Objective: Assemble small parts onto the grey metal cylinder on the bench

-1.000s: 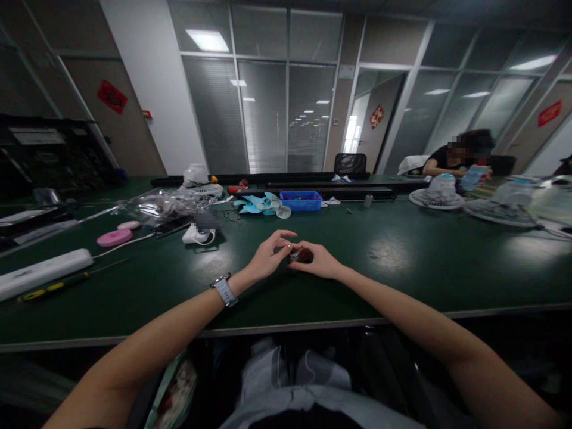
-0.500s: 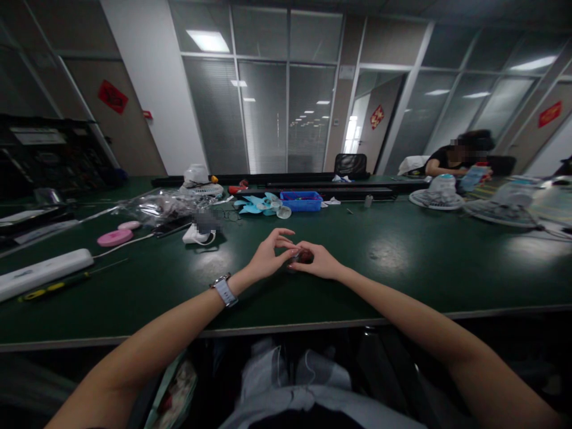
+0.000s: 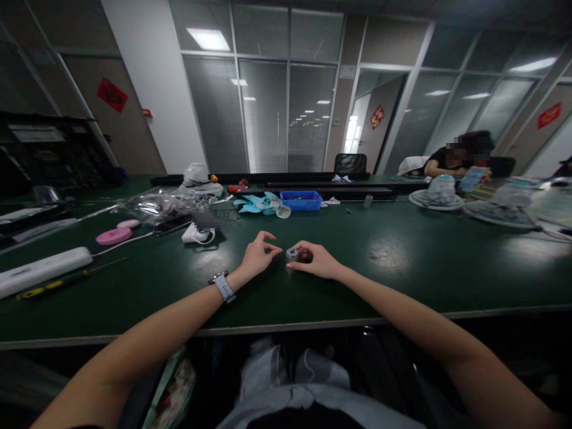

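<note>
In the head view, a small silver motor (image 3: 292, 256) stands upright at the table's middle, its round top showing dark marks. My right hand (image 3: 319, 261) grips its side between thumb and fingers. Within the curve of that hand is a reddish-brown patch (image 3: 306, 255), too dark to name. Just left of the motor and apart from it is my left hand (image 3: 259, 256), which wears a watch (image 3: 222, 286) at the wrist. Its thumb and forefinger are pinched together, the other fingers bent above them. Whatever lies in that pinch is too small to make out.
A blue bin (image 3: 301, 201), light-blue fan blades (image 3: 259, 204) and another small metal cylinder (image 3: 367, 201) lie beyond my hands. To the left are a power strip (image 3: 49, 271), a yellow-handled screwdriver (image 3: 44, 291) and a pink disc (image 3: 114, 236). A co-worker (image 3: 456, 158) sits far right behind fan parts (image 3: 437, 199).
My left hand has drawn away to the left from the motor, uncovering its top. My right hand stays in place around it.
</note>
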Available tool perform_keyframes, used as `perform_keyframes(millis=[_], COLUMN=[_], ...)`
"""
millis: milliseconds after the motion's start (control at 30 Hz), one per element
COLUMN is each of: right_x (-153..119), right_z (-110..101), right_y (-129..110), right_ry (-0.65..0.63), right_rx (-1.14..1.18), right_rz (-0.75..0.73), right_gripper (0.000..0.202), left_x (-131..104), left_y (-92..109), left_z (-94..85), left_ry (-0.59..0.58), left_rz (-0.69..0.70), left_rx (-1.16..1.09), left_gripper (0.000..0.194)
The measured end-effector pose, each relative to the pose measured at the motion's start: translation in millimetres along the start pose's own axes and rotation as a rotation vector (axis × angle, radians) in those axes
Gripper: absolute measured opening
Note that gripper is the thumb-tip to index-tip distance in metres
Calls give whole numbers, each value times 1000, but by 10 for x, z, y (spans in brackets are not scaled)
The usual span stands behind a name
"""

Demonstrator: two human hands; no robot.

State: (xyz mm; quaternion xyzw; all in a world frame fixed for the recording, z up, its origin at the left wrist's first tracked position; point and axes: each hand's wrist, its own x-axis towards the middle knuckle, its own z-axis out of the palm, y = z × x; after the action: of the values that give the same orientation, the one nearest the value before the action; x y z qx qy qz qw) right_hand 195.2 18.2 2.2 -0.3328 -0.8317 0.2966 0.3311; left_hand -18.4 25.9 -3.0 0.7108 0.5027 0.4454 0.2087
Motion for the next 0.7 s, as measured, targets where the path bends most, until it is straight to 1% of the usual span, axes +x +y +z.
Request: perform_keyframes(millis=[33,100,167,267,367,433,500,600,633,667,700], right_x=[0,0,-1,-4,-8,-12,-15,-14,-13,-11,-10], right_z=[1,1,-1,-7,-13,-15,-17,-20,-21,-21,-20], right_y=[1,2,-1,-5,-14,-24,-37,-50,-51,-50,-46], right_ry=[0,-2,0,6,5,2,-2,-6,-6,-4,-4], right_rx=[1,1,-5,-27,-42,-40,-29,-17,-18,-21,-24], right_rz=[0,-2,-6,-11,-6,1,4,-1,-3,-5,-8], right_gripper=[44,43,43,43,44,44,44,43,43,44,44], left_x=[-4,-15,-27,-46,-59,-58,-52,-51,-57,-66,-78], left_y=[-28,-46,-30,0,0,2,32,137,181,223,260], left_z=[2,8,12,6,-3,-3,3,22,30,39,49], left_ry=[-50,-104,-123,-123,-103,-89,-47,85,125,139,129], left_rz=[-12,-15,5,33,29,15,24,125,160,187,208], left_rx=[3,20,49,86,118,111,78,-6,-51,-94,-128], left_gripper=[37,37,41,53,57,55,49,37,37,38,39])
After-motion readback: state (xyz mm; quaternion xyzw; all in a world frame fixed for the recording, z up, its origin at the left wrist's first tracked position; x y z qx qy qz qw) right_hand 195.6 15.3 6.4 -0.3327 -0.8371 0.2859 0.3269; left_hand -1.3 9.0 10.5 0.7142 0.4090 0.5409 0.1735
